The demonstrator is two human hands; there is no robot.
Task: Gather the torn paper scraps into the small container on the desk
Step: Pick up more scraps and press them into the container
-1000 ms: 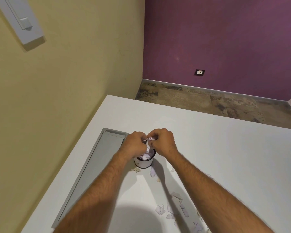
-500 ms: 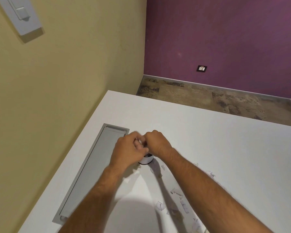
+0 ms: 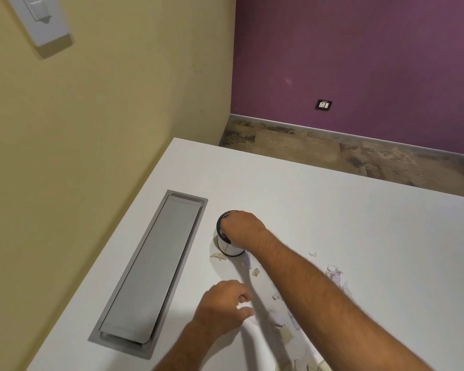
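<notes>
Nearest, the left hand (image 3: 223, 306) was seen curled, fingers bent, nothing clearly pinched; paper scraps (image 3: 284, 330) were strewn just right of it on the desk (image 3: 359, 223). Beyond, the right hand (image 3: 243, 230) was pressed over the small container's (image 3: 229, 247) mouth, its grasp hidden. A grey hatch (image 3: 150, 271) was noted left of both.

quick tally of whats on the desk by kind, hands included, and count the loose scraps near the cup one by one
hands: 2 (left hand, right hand)
small container: 1
grey hatch set in the desk: 1
loose scraps near the container: 3 ()
total: 7, plus a scrap pile too blurred to count
</notes>
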